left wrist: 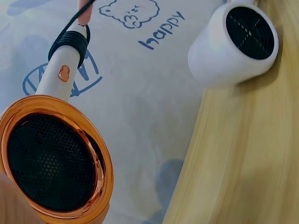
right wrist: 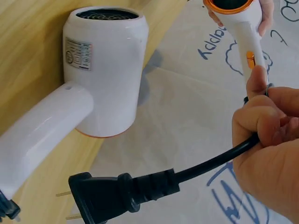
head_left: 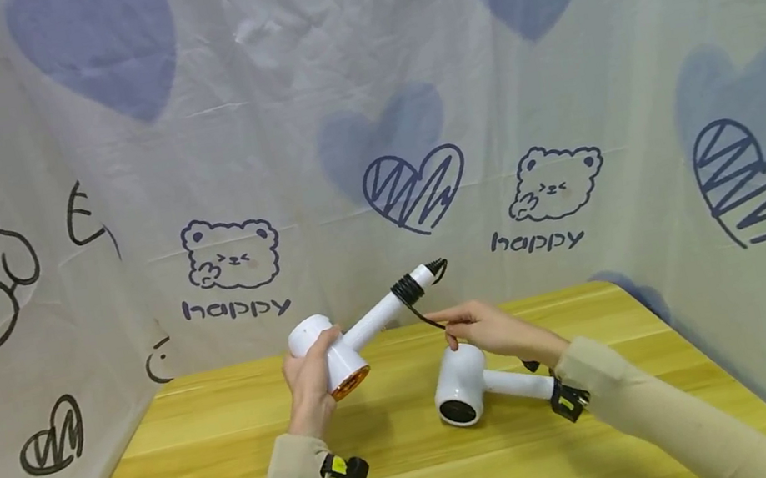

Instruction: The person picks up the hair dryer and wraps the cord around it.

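Note:
My left hand (head_left: pixel 310 382) grips a white hair dryer (head_left: pixel 370 323) by its barrel, holding it over the table with the handle slanting up to the right. Its copper-rimmed grille (left wrist: pixel 51 161) faces the left wrist camera. Black cord (head_left: pixel 407 289) is wound in several turns around the upper handle. A strand runs from these coils to my right hand (head_left: pixel 485 328), which pinches it between thumb and fingers. Past those fingers the cord's free end carries a black two-prong plug (right wrist: pixel 105 196), hanging in the air. Below the right hand lies a second white hair dryer (head_left: pixel 462 382).
The second dryer rests on the wooden table (head_left: pixel 187 475), its handle pointing right under my right wrist. Patterned cloth (head_left: pixel 292 60) with hearts and bears hangs behind and along both sides. A small black camera mount (head_left: pixel 346 471) sits on the left wrist.

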The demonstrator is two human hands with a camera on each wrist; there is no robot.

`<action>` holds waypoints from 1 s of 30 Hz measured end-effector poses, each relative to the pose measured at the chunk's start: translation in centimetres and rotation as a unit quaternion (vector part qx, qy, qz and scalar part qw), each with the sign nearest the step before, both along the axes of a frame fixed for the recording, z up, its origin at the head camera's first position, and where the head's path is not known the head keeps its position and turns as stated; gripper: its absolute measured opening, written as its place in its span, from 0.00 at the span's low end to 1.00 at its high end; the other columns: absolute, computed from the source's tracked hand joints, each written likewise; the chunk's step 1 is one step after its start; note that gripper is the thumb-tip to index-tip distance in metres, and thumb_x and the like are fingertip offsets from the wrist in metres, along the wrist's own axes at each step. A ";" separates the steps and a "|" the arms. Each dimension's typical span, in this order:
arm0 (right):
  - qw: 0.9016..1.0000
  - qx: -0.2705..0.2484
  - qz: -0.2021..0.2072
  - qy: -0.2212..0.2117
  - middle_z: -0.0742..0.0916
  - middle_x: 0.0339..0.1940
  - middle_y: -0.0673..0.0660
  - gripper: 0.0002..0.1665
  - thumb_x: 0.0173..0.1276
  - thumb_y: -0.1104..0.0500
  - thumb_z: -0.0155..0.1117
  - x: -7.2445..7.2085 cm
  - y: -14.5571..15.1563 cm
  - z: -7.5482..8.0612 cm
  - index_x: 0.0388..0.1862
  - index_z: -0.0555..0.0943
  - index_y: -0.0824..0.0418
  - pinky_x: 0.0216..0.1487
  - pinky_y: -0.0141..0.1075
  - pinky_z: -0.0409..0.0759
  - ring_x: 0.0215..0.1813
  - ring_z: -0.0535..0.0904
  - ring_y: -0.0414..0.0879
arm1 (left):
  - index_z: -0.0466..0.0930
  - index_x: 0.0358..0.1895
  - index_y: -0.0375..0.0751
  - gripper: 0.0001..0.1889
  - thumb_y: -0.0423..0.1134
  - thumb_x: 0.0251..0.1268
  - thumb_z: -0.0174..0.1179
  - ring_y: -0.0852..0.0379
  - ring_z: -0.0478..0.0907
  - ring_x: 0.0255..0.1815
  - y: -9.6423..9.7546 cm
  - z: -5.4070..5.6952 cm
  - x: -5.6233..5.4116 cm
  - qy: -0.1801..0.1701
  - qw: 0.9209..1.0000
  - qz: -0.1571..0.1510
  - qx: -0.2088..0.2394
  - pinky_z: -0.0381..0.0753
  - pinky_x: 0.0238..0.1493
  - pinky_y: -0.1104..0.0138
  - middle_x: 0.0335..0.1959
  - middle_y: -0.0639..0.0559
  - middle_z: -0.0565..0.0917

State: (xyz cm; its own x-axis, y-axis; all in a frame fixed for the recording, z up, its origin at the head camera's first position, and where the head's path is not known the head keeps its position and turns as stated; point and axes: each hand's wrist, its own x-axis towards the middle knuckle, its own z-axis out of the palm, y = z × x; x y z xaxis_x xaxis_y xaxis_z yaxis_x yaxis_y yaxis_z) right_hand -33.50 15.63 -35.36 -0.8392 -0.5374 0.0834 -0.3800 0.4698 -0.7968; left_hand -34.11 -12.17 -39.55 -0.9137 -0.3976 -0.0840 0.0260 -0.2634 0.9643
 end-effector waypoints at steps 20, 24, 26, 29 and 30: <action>0.995 0.009 -0.028 -0.092 0.82 0.28 0.56 0.17 0.76 0.58 0.52 -3.9 4.8 -1.9 0.55 0.83 0.60 0.21 0.28 0.66 0.21 0.64 0.41 | 0.60 0.66 0.33 0.38 0.51 0.59 0.66 0.55 0.79 0.40 -0.2 -0.6 0.0 -0.027 0.986 -0.122 0.108 0.82 0.44 0.66 0.48 0.45 0.77; 0.993 0.014 -0.008 -0.113 0.84 0.29 0.55 0.17 0.75 0.61 0.52 -4.1 4.9 -2.0 0.55 0.83 0.63 0.24 0.29 0.70 0.24 0.69 0.42 | 0.58 0.67 0.35 0.37 0.52 0.62 0.63 0.56 0.79 0.40 0.0 -0.8 0.0 -0.026 0.979 -0.169 0.108 0.82 0.43 0.68 0.48 0.46 0.76; 0.994 0.024 -0.012 -0.105 0.83 0.28 0.54 0.16 0.75 0.61 0.53 -4.3 5.0 -1.9 0.53 0.84 0.64 0.24 0.29 0.71 0.24 0.70 0.42 | 0.56 0.67 0.36 0.37 0.53 0.63 0.61 0.56 0.79 0.40 0.1 -0.8 0.1 -0.028 0.975 -0.195 0.106 0.82 0.42 0.68 0.47 0.47 0.76; 0.995 0.054 -0.039 -0.071 0.81 0.24 0.52 0.15 0.75 0.59 0.54 -4.8 5.1 -1.7 0.48 0.86 0.63 0.22 0.29 0.69 0.23 0.69 0.41 | 0.56 0.68 0.36 0.37 0.53 0.64 0.59 0.57 0.80 0.38 0.2 -0.7 0.3 -0.031 0.968 -0.230 0.095 0.83 0.40 0.68 0.44 0.48 0.77; 0.995 0.064 -0.051 -0.062 0.80 0.23 0.51 0.14 0.75 0.58 0.54 -5.0 5.1 -1.6 0.45 0.86 0.62 0.21 0.29 0.67 0.22 0.68 0.41 | 0.55 0.68 0.36 0.37 0.53 0.64 0.58 0.56 0.80 0.37 0.2 -0.7 0.3 -0.034 0.966 -0.242 0.089 0.84 0.40 0.67 0.44 0.48 0.78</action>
State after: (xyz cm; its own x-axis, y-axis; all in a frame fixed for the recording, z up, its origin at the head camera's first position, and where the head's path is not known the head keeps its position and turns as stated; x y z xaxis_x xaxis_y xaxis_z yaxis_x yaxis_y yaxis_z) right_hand -38.47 20.72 -36.98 -0.8896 -0.4483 -0.0875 -0.2280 0.6019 -0.7654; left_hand -33.82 -12.00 -40.27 -0.9789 0.1008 -0.1776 -0.2032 -0.3915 0.8975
